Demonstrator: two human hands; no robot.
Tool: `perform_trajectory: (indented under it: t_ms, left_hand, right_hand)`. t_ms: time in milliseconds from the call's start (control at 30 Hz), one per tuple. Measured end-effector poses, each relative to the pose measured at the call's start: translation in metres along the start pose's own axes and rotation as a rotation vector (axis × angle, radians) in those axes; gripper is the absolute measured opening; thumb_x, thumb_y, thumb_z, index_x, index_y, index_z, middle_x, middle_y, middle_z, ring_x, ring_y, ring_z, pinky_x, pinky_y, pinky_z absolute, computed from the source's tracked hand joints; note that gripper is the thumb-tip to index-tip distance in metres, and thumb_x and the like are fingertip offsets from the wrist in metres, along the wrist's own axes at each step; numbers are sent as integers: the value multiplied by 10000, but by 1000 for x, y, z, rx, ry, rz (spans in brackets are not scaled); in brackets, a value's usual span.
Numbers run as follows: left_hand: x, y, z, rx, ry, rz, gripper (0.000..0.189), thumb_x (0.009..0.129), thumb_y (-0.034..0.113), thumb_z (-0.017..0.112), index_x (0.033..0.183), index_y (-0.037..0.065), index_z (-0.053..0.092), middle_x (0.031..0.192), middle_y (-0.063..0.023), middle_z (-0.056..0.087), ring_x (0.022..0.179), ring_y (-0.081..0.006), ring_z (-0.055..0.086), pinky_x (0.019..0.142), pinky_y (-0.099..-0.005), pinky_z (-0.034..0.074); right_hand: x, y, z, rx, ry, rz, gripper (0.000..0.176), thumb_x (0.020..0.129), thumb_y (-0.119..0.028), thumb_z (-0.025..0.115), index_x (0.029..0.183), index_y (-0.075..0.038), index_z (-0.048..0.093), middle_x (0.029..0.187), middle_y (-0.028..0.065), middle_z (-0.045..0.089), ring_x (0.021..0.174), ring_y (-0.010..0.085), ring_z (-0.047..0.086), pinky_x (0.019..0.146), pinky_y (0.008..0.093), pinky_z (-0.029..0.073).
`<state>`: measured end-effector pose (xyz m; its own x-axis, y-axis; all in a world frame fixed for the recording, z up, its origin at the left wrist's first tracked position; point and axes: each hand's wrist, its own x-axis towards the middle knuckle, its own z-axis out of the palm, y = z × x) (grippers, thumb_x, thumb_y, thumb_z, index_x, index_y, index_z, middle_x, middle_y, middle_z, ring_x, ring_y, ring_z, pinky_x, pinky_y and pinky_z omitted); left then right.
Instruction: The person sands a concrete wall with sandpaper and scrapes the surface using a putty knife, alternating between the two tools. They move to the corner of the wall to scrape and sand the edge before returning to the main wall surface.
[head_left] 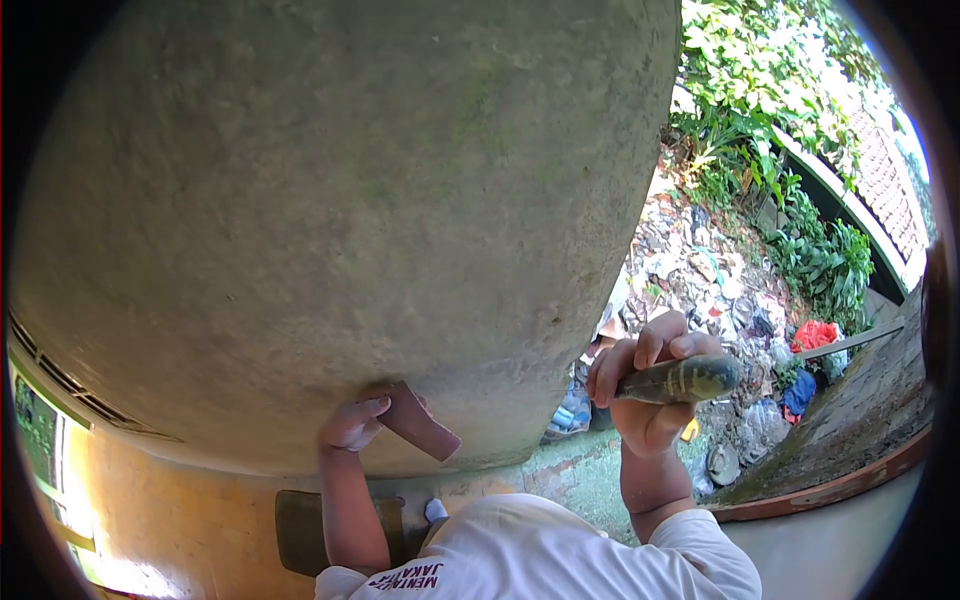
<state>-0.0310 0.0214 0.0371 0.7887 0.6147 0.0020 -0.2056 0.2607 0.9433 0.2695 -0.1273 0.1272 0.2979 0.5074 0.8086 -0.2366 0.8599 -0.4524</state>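
At the far left, a strip of orange-painted wall point(180, 510) glows in sunlight under a row of dark vent slats point(70, 385). A rough grey concrete surface point(350, 200), faintly stained green, fills most of the view. Low on it, the left hand point(350, 425) presses a reddish-brown sheet point(420, 422), possibly sandpaper, flat against the concrete. The fingers are bent over the sheet's upper edge and its lower corner sticks out to the right. Below is the person's white shirt point(560, 555). To the right, clear of the concrete, the right hand point(650, 390) is wrapped tightly around a grimy greenish tool handle point(680, 378), whose working end is hidden. Beyond it lie scattered litter point(700, 280) and a red cloth point(815, 333), with leafy plants point(770, 90) at the far right.
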Motion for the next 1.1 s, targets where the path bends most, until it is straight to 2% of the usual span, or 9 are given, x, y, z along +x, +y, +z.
perform_trajectory:
  t_ms: [67,300,400,467,600,667,967,1033,1100]
  left_hand:
    - [5,0,-7,9,-146,28,461,867,374,581,1016,-61,615,1040,-236,625,1028,-355,593,948,-471,416]
    - [7,-5,-19,-80,-265,43,449,882,352,553,1029,-66,623,1074,-219,624,1075,-379,579,967,-505,392]
    - [13,-11,-30,-69,-399,139,463,897,343,528,1060,-81,618,1114,-218,618,1101,-393,564,983,-521,373]
    - [16,-16,-38,-48,-495,130,495,932,381,485,1068,-81,603,1140,-248,598,1141,-368,535,1004,-487,351]
    - [16,-14,-36,-67,-528,159,471,940,344,472,1078,-89,596,1149,-255,595,1142,-373,534,1005,-489,351]
    - [17,-15,-38,-152,-559,161,416,938,274,487,1101,-96,584,1160,-269,589,1143,-392,534,1004,-496,355]
    - [14,-14,-36,-175,-547,197,401,936,249,492,1118,-98,576,1168,-274,585,1148,-399,532,1007,-497,356]
    - [13,-13,-35,-181,-544,199,397,936,243,493,1122,-99,573,1170,-276,584,1149,-401,532,1008,-497,357]
    - [13,-13,-35,-187,-541,196,394,935,236,495,1127,-99,571,1172,-277,583,1150,-403,532,1008,-497,357]
  right_hand:
    - [6,2,6,8,-28,-48,507,854,-447,662,1152,-126,407,934,100,446,587,222,559,509,315,486]
    - [21,10,15,31,-97,-123,483,852,-420,675,1122,-106,425,891,114,490,575,225,557,488,308,481]
    - [23,12,15,18,-153,-102,455,883,-413,636,1153,-121,415,915,106,473,606,240,565,523,346,481]
    - [26,16,14,24,-196,-96,430,914,-405,595,1181,-130,399,944,99,456,634,253,567,552,372,480]
    - [28,21,15,72,-190,-98,422,917,-394,594,1179,-129,394,952,100,458,646,253,569,557,373,480]
    - [30,23,15,72,-202,-102,423,918,-396,592,1179,-129,394,952,100,458,647,253,570,557,373,480]
    - [40,28,20,90,-238,-155,422,928,-389,578,1195,-126,384,946,96,455,670,274,591,562,392,485]
    - [49,22,30,56,-211,-173,408,925,-412,579,1153,-130,393,906,82,459,640,241,563,558,372,463]
    - [58,19,36,-45,-188,-313,394,922,-439,577,1099,-137,396,846,64,459,610,198,514,561,340,419]
